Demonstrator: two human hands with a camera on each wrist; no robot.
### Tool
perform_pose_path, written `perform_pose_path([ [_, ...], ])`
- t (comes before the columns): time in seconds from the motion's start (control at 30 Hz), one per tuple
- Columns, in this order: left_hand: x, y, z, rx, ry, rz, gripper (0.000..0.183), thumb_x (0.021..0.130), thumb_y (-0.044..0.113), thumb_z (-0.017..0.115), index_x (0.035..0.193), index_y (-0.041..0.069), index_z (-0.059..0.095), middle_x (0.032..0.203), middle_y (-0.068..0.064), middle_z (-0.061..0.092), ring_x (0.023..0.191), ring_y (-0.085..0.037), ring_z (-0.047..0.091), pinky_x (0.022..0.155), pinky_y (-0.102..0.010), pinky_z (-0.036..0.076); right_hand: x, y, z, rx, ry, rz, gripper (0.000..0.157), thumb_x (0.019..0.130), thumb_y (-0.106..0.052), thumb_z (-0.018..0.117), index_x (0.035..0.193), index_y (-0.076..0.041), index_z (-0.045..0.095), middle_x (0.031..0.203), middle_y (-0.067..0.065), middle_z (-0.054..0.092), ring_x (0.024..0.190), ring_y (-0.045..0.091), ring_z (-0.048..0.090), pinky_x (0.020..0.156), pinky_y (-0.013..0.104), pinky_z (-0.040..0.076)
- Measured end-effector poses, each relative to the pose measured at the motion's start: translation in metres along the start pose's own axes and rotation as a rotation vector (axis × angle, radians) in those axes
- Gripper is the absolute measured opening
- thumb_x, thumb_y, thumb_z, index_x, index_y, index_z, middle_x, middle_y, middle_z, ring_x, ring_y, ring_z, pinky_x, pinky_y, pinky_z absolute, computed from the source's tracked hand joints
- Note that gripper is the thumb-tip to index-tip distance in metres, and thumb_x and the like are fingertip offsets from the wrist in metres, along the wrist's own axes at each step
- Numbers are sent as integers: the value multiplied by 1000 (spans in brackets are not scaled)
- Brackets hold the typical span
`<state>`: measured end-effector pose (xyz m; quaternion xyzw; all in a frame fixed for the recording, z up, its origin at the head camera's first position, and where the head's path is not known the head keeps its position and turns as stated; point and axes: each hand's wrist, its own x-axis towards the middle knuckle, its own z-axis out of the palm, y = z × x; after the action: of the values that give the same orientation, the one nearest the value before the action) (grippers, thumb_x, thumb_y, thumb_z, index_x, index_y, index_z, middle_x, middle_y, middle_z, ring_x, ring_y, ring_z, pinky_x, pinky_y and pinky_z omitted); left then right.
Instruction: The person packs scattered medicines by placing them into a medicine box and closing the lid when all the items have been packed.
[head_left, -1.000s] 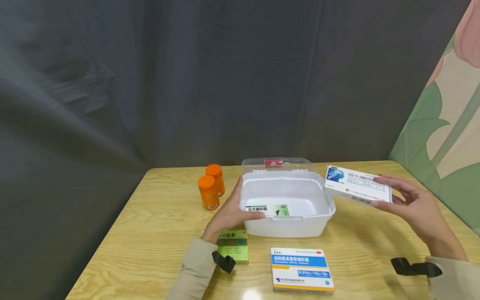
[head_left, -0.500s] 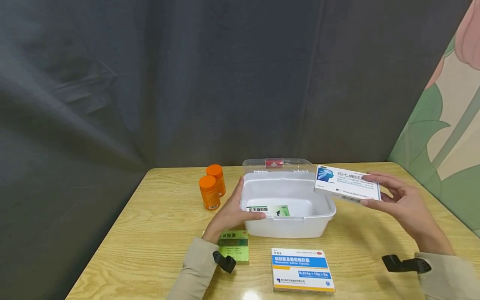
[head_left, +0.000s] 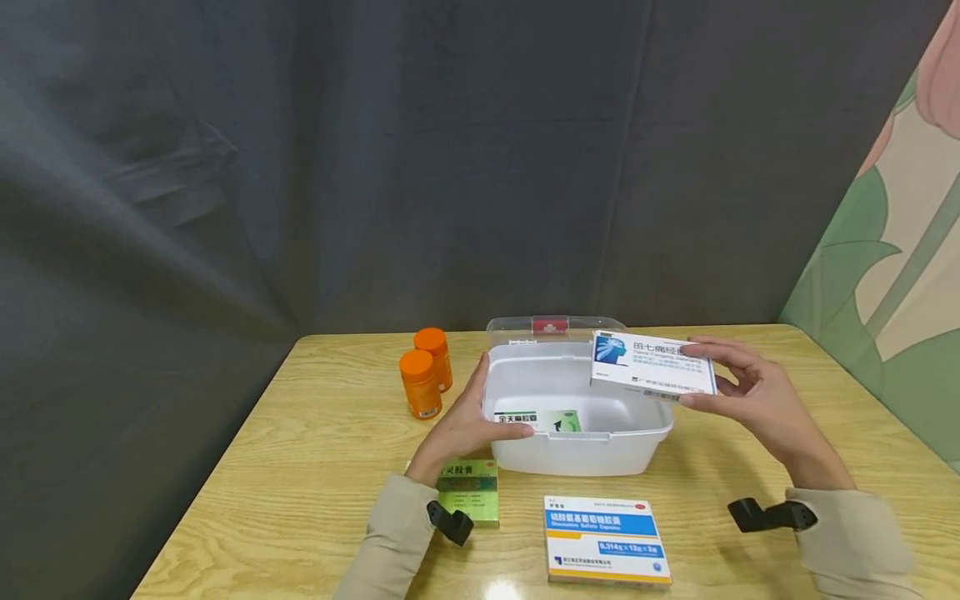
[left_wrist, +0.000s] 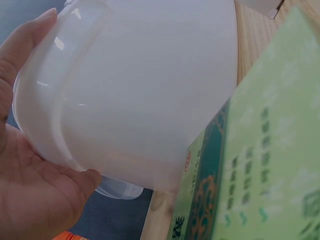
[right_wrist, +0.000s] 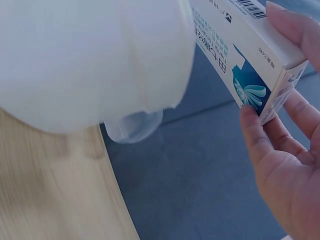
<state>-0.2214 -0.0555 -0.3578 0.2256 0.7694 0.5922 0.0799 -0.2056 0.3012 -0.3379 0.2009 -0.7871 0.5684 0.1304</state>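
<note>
A white plastic medicine storage box (head_left: 570,457) stands on the table with its clear lid (head_left: 600,328) tipped back. My left hand (head_left: 463,423) grips its left end, thumb over the front rim and fingers along the side. Inside lies a green-and-white medicine carton (head_left: 561,421). With my right hand (head_left: 753,406) I pinch the right end of a white medicine carton (head_left: 652,367) printed with a blue head. That carton hangs, slightly tilted, over the right part of the opening. The right wrist view shows thumb and fingers on the carton's (right_wrist: 250,55) end.
Two orange bottles (head_left: 422,387) stand left of the storage box. A green carton (head_left: 472,500) lies in front, partly behind my left wrist. Nearer the front edge is a white, blue and orange carton (head_left: 606,542). A dark curtain (head_left: 465,167) hangs behind the table.
My right hand has carried the white carton leftward, from beside the storage box's right rim to over its opening. The left hand has kept its hold on the box.
</note>
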Motion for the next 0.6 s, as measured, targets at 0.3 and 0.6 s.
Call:
perform_pose_path([
  [0.3, 1, 8, 4, -50, -43, 113, 91, 69, 13, 77, 135, 32, 17, 117, -1, 43, 100, -22, 47, 83, -39, 43, 5, -2, 6, 12, -47, 7, 51, 69, 6, 72, 116, 4, 52, 129, 13, 37, 111, 16, 40, 83, 15, 40],
  [0.6, -1, 7, 3, -59, -19, 71, 93, 69, 15, 77, 137, 32, 16, 118, 3, 43, 100, -20, 47, 84, -40, 42, 11, -6, 19, 25, -85, 8, 54, 67, 3, 74, 117, 3, 53, 130, 11, 38, 113, 16, 40, 86, 15, 38],
])
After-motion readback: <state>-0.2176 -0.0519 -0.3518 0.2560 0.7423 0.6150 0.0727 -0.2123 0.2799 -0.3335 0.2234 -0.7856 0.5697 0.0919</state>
